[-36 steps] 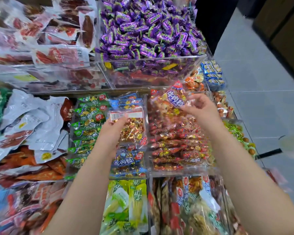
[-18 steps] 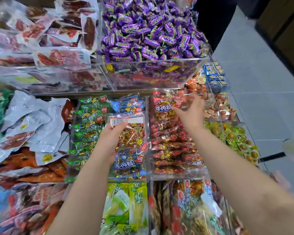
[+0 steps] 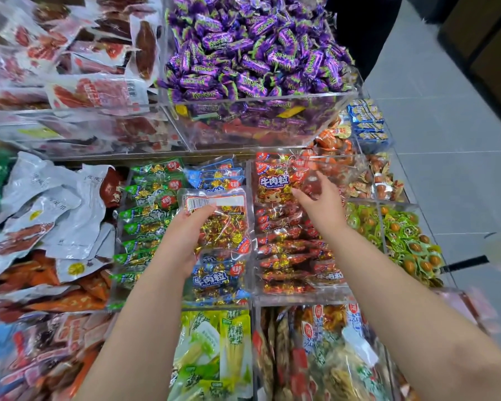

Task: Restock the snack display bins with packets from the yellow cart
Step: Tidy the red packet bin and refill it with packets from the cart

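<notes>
Over the middle bins, the left hand (image 3: 182, 235) grips a clear packet (image 3: 223, 224) of red-and-gold sweets, barcode up, above the blue-packet bin (image 3: 217, 303). At its two o'clock the right hand (image 3: 318, 204) is spread and holds nothing, touching or just above a red beef-cube packet (image 3: 274, 185) at the twelve o'clock end of the red bin (image 3: 298, 296). Stocking looks to be mid-way. Next, I judge, the held packet must pass rightward and be laid flat there.

We stand in a shop, at a snack display. Clear bins (image 3: 261, 98) sit in tiers, each packed with one kind of goods: heaped purple candies (image 3: 258, 53), sealed meat packs (image 3: 90, 92), rows of branded beef packets (image 3: 287, 244). One packet (image 3: 214, 215) shows a barcode. Beside the display runs a grey tiled floor (image 3: 446, 140).
</notes>
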A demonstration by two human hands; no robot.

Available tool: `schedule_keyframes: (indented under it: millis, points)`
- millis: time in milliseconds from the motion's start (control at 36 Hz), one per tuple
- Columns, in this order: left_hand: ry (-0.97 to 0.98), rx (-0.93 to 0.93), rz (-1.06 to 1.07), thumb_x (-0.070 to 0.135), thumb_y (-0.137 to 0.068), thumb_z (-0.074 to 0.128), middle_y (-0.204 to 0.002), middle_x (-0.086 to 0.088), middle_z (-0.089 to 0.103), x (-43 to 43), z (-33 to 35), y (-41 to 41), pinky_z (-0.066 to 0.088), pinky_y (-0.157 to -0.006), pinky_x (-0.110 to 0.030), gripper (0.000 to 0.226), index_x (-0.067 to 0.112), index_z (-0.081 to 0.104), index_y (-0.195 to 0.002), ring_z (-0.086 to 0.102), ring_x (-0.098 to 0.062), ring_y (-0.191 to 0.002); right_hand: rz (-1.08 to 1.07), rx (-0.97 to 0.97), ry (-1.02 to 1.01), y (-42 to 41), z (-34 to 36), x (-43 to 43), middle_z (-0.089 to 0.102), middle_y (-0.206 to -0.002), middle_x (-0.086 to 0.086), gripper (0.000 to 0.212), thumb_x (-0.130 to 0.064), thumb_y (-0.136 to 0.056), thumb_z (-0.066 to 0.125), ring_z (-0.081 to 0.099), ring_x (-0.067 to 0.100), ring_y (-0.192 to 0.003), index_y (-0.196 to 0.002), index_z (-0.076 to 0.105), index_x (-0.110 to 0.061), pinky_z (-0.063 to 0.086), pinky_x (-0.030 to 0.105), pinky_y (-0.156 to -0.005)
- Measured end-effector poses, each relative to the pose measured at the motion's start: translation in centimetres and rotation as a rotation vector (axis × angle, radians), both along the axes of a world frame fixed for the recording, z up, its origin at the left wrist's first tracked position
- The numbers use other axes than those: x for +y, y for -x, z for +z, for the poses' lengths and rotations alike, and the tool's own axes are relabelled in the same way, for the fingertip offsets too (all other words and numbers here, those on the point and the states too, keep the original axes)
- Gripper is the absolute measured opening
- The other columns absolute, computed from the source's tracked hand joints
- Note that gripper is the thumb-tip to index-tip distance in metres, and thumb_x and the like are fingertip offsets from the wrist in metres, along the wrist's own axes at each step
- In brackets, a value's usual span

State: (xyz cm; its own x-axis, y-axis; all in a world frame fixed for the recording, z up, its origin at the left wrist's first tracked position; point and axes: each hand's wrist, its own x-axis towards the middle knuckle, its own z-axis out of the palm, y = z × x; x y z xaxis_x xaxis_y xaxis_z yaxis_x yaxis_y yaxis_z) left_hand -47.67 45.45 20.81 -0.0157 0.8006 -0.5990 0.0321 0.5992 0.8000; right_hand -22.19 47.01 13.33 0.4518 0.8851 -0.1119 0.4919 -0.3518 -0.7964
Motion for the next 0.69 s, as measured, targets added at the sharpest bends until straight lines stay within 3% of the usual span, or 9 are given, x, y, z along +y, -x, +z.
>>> schedule_keyframes:
  millis: [83,222,333,389,472,528,583,639,694]
  points:
    - [0.002,-0.049,-0.026,0.025,-0.088,0.065,-0.093,-0.007,0.075,0.0,0.3,-0.2,0.056,-0.084,-0.045,0.03,0.011,0.058,-0.115,0.072,-0.026,-0.088,-0.094,0.081,-0.038,0.1,0.8,-1.5,0.043,-0.139,0.003,0.071,-0.049,-0.082,0.065,0.041,0.018,-0.127,-0.141,0.036,-0.021,0.036,0.038,-0.107]
    - [-0.042,-0.178,-0.073,0.014,-0.091,0.06,-0.097,-0.011,0.073,-0.3,0.7,-0.9,0.057,-0.075,-0.043,0.025,0.006,0.053,-0.114,0.071,-0.028,-0.092,-0.005,0.444,-0.1,2.3,3.2,-4.9,0.063,-0.096,-0.02,0.031,-0.055,-0.079,0.062,0.059,-0.008,-0.089,-0.103,0.06,-0.036,0.046,0.013,-0.075]
    - [-0.091,-0.2,-0.15,0.021,-0.095,0.056,-0.117,-0.013,0.068,-0.7,0.9,-2.2,0.052,-0.089,-0.046,0.028,0.011,0.054,-0.121,0.065,-0.028,-0.107,0.377,0.784,0.161,4.2,3.9,-6.2,0.069,-0.097,-0.012,0.046,-0.056,-0.062,0.074,0.067,0.007,-0.087,-0.104,0.062,-0.042,0.055,0.036,-0.085]
    - [-0.1,-0.123,-0.176,0.027,-0.096,0.057,-0.12,-0.011,0.065,-1.0,1.0,-2.8,0.048,-0.092,-0.047,0.022,0.018,0.057,-0.115,0.062,-0.027,-0.108,0.431,0.754,0.164,4.6,3.9,-6.5,0.066,-0.102,-0.008,0.064,-0.04,-0.064,0.081,0.066,0.009,-0.085,-0.122,0.054,-0.041,0.054,0.041,-0.085]
    - [-0.07,-0.032,-0.142,0.036,-0.094,0.058,-0.116,0.003,0.058,-1.0,1.1,-3.4,0.045,-0.086,-0.038,0.024,0.018,0.054,-0.11,0.052,-0.019,-0.11,0.43,0.726,0.023,4.2,4.4,-7.1,0.05,-0.127,-0.015,0.085,-0.023,-0.07,0.078,0.059,0.0,-0.098,-0.134,0.032,-0.054,0.052,0.023,-0.081]
    - [-0.035,-0.042,-0.044,0.035,-0.094,0.058,-0.123,0.01,0.047,-1.0,1.4,-3.5,0.039,-0.086,-0.035,0.026,0.022,0.048,-0.115,0.043,-0.017,-0.118,0.521,0.591,-0.069,3.4,5.1,-7.8,0.027,-0.136,-0.041,0.097,-0.037,-0.064,0.082,0.041,-0.009,-0.123,-0.127,0.017,-0.07,0.043,0.018,-0.093]
    - [0.038,-0.108,0.029,0.029,-0.095,0.058,-0.135,0.003,0.049,-0.9,1.6,-3.4,0.045,-0.095,-0.037,0.049,0.022,0.038,-0.139,0.048,-0.021,-0.123,0.656,0.256,-0.119,2.8,5.7,-8.3,-0.004,-0.142,-0.043,0.109,-0.055,-0.054,0.083,0.014,-0.011,-0.135,-0.133,0.008,-0.068,0.022,0.023,-0.104]
    - [0.093,-0.21,0.03,0.021,-0.096,0.056,-0.11,-0.006,0.067,-0.9,2.1,-3.4,0.058,-0.074,-0.033,0.051,0.013,0.037,-0.142,0.066,-0.021,-0.097,0.753,-0.025,-0.194,2.8,6.2,-8.3,-0.013,-0.146,-0.035,0.095,-0.058,-0.057,0.08,-0.001,-0.01,-0.137,-0.134,0.023,-0.062,0.011,0.026,-0.106]
    - [0.104,-0.264,-0.05,0.016,-0.097,0.053,-0.081,-0.005,0.072,-1.2,2.9,-3.7,0.057,-0.055,-0.027,0.045,0.003,0.039,-0.139,0.071,-0.018,-0.073,0.738,-0.176,-0.319,2.9,6.4,-8.0,0.011,-0.151,-0.022,0.067,-0.041,-0.069,0.079,0.007,0.006,-0.142,-0.127,0.047,-0.049,0.012,0.031,-0.111]
